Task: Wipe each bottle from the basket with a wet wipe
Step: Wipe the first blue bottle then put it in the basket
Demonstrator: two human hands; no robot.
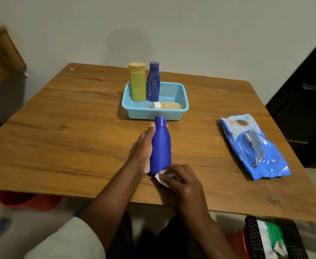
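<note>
So the blue bottle (160, 146) was over the counter (69, 131) just in front of the basket (154, 113), left hand (144, 148) wrapped round it, right hand (181, 181) pinching a wet wipe (160, 178) against its base.

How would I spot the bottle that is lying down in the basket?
On the wooden table stands a light blue basket. Along its near wall lies a pale yellow bottle, white cap pointing left. The yellow-green bottle and dark blue bottle behind it stand upright.
</note>
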